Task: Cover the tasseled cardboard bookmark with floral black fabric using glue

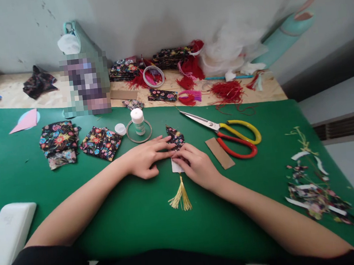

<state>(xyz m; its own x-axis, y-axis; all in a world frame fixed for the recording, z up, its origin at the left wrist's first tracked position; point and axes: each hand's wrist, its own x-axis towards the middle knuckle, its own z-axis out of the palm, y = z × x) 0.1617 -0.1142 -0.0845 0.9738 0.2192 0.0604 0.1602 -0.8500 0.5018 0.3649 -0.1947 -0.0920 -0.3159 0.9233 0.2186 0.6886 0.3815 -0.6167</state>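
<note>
A small strip of black floral fabric (175, 135) lies at the middle of the green mat, over a white card (177, 165) with a yellow tassel (181, 195) hanging from its lower end. My left hand (149, 155) rests flat with its fingers stretched out, the fingertips touching the fabric's left side. From the right, my right hand (197, 164) pinches the fabric's lower edge where it meets the card. My fingers partly hide that join. Close by on the right are yellow-and-red-handled scissors (227, 131) and a brown cardboard strip (220, 153).
A white glue bottle (138, 122) stands inside a ring, beside a small white cap (120, 129). Floral fabric pieces (101, 143) lie to the left. Scraps (317, 200) are heaped at right. Along the wall are red tassels (227, 91) and a light-blue bottle (286, 32).
</note>
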